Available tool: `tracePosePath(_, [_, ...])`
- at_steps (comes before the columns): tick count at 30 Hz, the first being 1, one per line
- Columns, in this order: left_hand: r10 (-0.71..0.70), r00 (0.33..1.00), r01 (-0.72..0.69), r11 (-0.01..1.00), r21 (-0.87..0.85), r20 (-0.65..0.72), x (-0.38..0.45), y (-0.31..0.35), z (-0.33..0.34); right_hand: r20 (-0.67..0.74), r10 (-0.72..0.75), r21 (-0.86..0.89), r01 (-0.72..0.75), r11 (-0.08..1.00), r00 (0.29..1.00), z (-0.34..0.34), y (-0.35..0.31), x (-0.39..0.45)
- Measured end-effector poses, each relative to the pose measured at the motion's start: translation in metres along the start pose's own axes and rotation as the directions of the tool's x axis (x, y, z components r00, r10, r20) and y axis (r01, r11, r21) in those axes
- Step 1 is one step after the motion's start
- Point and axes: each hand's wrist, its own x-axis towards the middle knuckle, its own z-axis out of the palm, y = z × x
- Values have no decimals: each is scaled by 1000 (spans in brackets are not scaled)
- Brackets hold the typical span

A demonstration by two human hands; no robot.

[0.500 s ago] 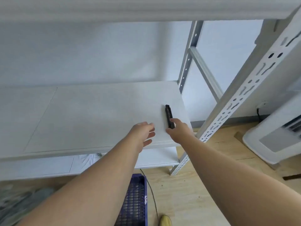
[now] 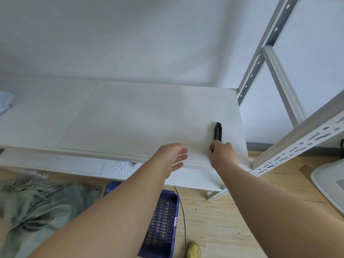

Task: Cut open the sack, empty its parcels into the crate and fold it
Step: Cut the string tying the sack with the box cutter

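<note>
Step in hand: fetching the cutter (image 2: 218, 131) from the shelf (image 2: 141, 116); judged from the layout, the sack has not yet been cut.
Cutter: slim black tool lying flat near the shelf's right front corner, long axis running front to back; whether its blade is out cannot be told.
Right hand (image 2: 223, 153): at the cutter's near end, fingers curled round it; the fingertips are hidden behind the knuckles, so how firm the hold is cannot be told.
Left hand (image 2: 172, 155): hovers over the shelf's front edge, just left of the right hand; fingers straight and slightly apart, holding nothing.
Sack (image 2: 35, 203): grey-green woven bundle with frayed strands on the floor at lower left, below the shelf, well apart from both hands.
Crate (image 2: 162, 218): blue perforated crate on the floor beside the sack, partly hidden by the left forearm.
Good practice: close the whole hand on the handle before lifting, so the tool does not slide on the smooth board.
Carrying: keep the blade end pointed away from the left hand while bringing it down.
Risk: the cutter lies close to the shelf's right edge; a sideways nudge could knock it off.
</note>
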Motion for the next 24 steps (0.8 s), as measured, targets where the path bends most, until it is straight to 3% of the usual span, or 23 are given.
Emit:
tracePosePath(2, [12,1000,-12,1000,5,-16,-3,0,-7,7,-40,145,38,989,999,0,-16,-9])
tracePosePath(7, [121,983,-109,989,97,-136,-14,5,-48,85,-365,473,285,834,927,2,-88,-63])
tracePosePath(12, [231,963,-244,966,-89,-137,-36,7,-126,237,-473,512,305,803,849,20,-142,-133])
tracePosePath(16, [294,954,-298,926,-233,-53,-61,-11,-188,334,-455,671,130,730,825,40,-175,-184])
tracePosePath(19, [327,945,-306,912,-273,34,-78,-22,-234,441,-485,784,-61,618,755,61,-200,-219])
tracePosePath(24, [350,934,-322,913,-250,74,-112,-30,-297,454,-537,843,-147,517,711,91,-238,-272])
